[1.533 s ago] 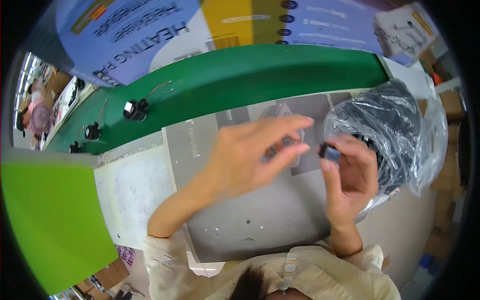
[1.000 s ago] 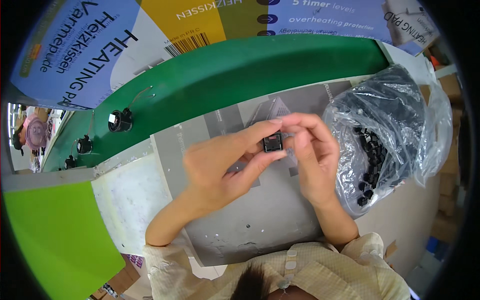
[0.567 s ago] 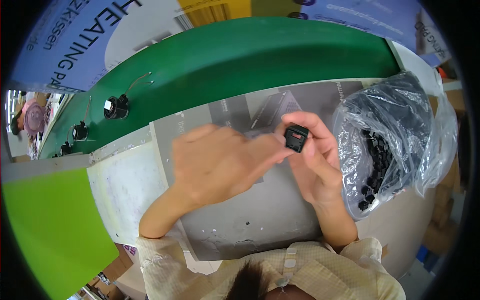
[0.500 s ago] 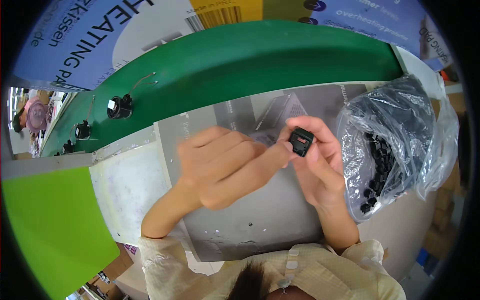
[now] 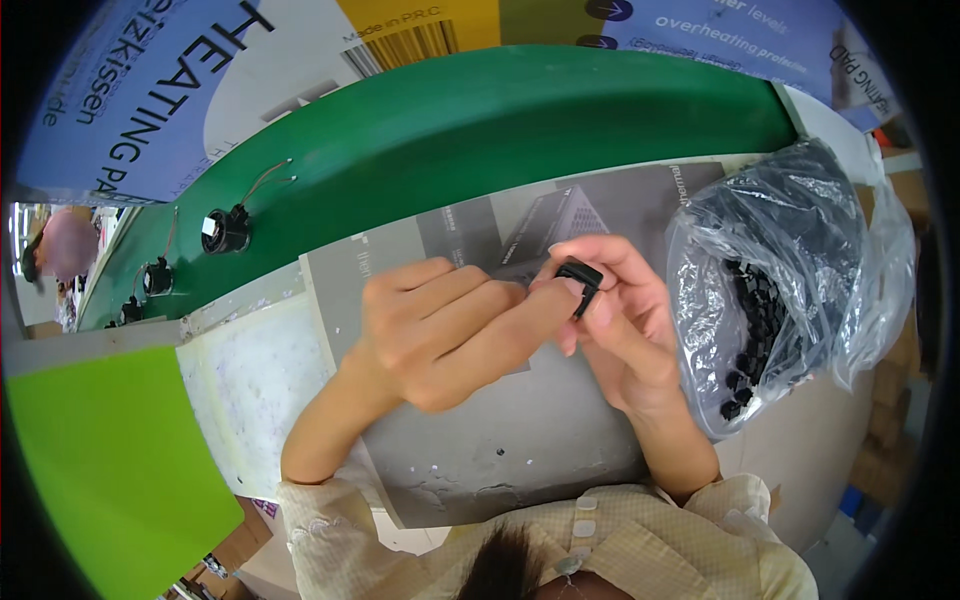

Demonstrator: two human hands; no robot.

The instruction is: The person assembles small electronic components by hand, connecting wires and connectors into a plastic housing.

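A small black plastic housing (image 5: 590, 276), squarish with rounded corners, is held above the grey cardboard. My right hand (image 5: 640, 335) grips it from the right between thumb and fingers, palm partly turned up. From the left, my left hand (image 5: 440, 330) reaches across with its fingers curled, back of the hand up. Its thumb and finger tips press onto the open face of the housing and cover most of it. Whether a smaller piece is pinched there is hidden.
A clear plastic bag (image 5: 835, 230) of small black parts (image 5: 757, 320) lies at the right. On the green belt (image 5: 480, 130) stand several black round units with wires (image 5: 225, 230). Grey printed cardboard (image 5: 440, 450) lies under my hands; a bright green panel (image 5: 110, 460) is at the left.
The housing has tipped, and its open face is now mostly behind my left fingertips. My left hand has pushed slightly further onto it. The view has shifted a little.
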